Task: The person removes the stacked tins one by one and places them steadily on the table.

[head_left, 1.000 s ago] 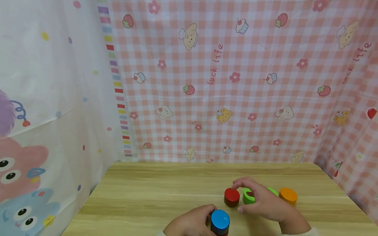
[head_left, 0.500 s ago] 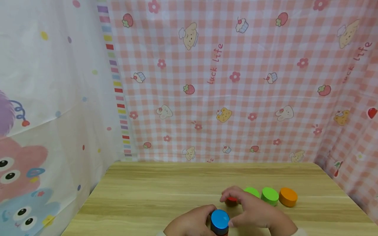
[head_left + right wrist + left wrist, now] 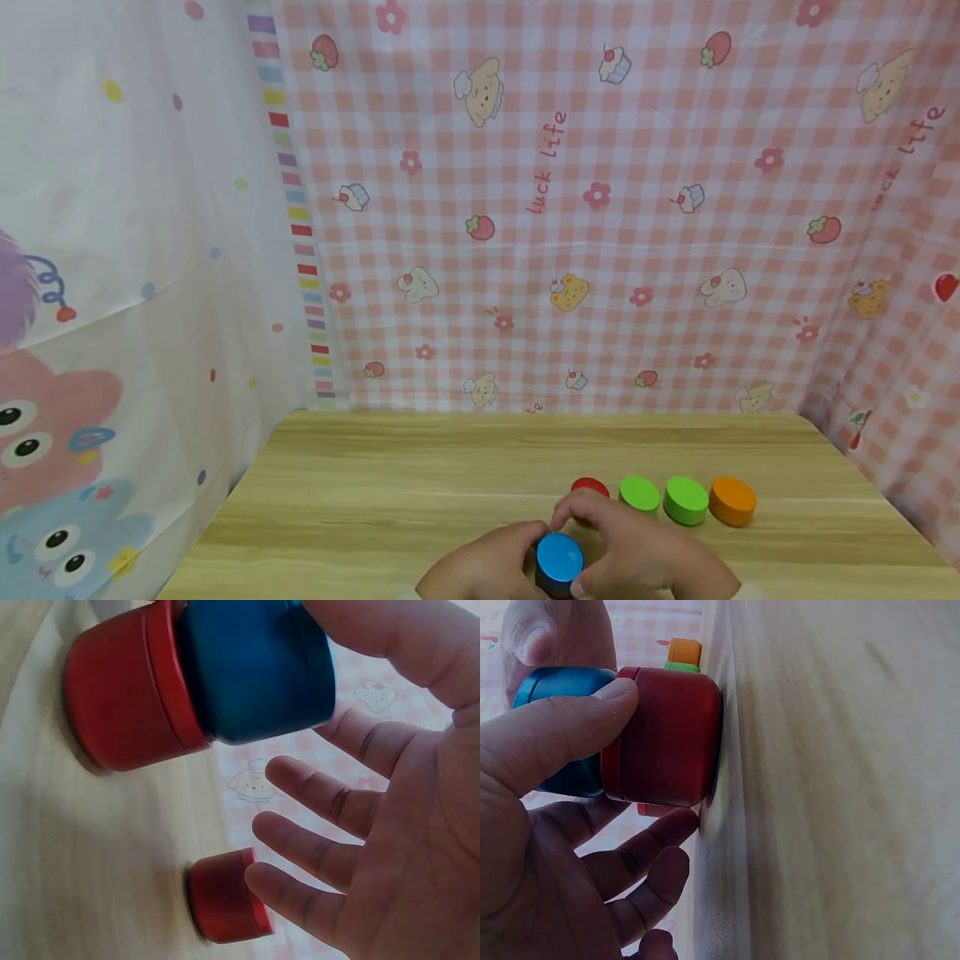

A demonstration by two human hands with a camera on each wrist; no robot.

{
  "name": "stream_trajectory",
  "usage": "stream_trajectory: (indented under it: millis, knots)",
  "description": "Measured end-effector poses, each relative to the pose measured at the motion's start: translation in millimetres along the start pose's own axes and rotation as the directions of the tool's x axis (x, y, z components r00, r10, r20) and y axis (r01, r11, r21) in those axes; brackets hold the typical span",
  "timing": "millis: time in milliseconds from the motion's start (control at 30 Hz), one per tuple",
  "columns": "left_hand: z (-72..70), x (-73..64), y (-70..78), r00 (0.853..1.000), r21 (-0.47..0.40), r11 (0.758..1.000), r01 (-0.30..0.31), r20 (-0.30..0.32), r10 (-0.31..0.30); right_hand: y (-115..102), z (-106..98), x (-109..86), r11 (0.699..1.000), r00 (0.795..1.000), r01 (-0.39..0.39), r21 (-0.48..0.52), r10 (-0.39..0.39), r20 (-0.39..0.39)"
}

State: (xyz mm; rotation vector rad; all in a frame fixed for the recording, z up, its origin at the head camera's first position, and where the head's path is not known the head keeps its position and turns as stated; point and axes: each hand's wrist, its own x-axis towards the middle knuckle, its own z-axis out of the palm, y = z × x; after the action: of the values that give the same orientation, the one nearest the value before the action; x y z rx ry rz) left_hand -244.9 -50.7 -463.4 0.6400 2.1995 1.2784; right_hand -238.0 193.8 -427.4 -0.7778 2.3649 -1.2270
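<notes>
A blue round tin (image 3: 559, 557) stands on top of a red round tin (image 3: 671, 739) near the front of the table. My left hand (image 3: 486, 563) holds this stack from the left, its thumb across the blue tin with the tip on the red tin's lid. From the right, my right hand (image 3: 637, 548) curls its thumb and index finger round the blue tin. Its other fingers (image 3: 322, 795) are spread, as the right wrist view shows. Just behind, a smaller red tin (image 3: 590, 486) is partly covered by the right hand in the head view.
Two green tins (image 3: 686, 500) and an orange tin (image 3: 733, 501) stand in a row to the right of the smaller red one. The wooden table (image 3: 375, 483) ends at a pink checked curtain (image 3: 480, 208). A white printed curtain (image 3: 150, 250) hangs on the left.
My right hand has moved left and toward me, from beside the smaller red tin and green tins to the blue tin. The left hand has kept its place at the stack.
</notes>
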Motion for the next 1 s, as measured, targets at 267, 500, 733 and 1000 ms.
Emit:
stream_trajectory:
  millis: [267, 500, 733, 1000]
  knots:
    - [-1.7, 3.3, -1.6, 0.998, -0.029, 0.999, -0.043, 0.049, 0.045, 1.8, 3.7, 3.4, 0.999, 1.000, -0.017, -0.030, 0.018, 0.014]
    - [-0.6, 1.4, 0.6, 0.999, -0.018, 0.999, -0.035, 0.038, 0.036, -1.2, 2.2, 1.8, 1.000, 1.000, -0.010, 0.023, 0.010, -0.010]
    - [-1.3, 2.1, 1.2, 1.000, 0.019, 1.000, -0.005, 0.018, 0.004, 3.0, -5.3, 0.0, 0.996, 0.996, 0.082, 0.024, -0.080, -0.048]
    - [-2.1, 2.5, 1.2, 1.000, 0.045, 0.999, 0.001, 0.013, -0.001, 6.6, -15.7, -7.0, 0.991, 0.986, 0.135, 0.019, -0.132, -0.106]
